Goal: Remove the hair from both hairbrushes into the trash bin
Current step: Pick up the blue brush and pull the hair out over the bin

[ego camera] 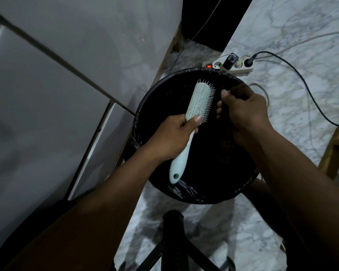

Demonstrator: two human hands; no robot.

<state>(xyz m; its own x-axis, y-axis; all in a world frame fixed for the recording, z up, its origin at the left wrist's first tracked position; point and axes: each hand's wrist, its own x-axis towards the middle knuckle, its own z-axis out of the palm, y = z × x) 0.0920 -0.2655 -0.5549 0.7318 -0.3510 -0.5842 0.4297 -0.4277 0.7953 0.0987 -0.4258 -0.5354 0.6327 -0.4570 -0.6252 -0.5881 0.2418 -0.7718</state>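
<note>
A pale blue-white hairbrush [199, 98] with metal bristles is held over the black-lined trash bin [157, 98]. My left hand [174, 133] grips it where the handle meets the head, bristles facing up and right. My right hand [243, 108] hovers just right of the bristles with its fingertips pinched together; whether any hair is between them is too dark to tell. Only one hairbrush is in view.
A grey cabinet [47, 85] stands on the left. A power strip [231, 64] with plugs and cables lies on the marble floor behind the bin. A wooden leg [335, 151] is at the right, a dark stool base [174, 241] in front.
</note>
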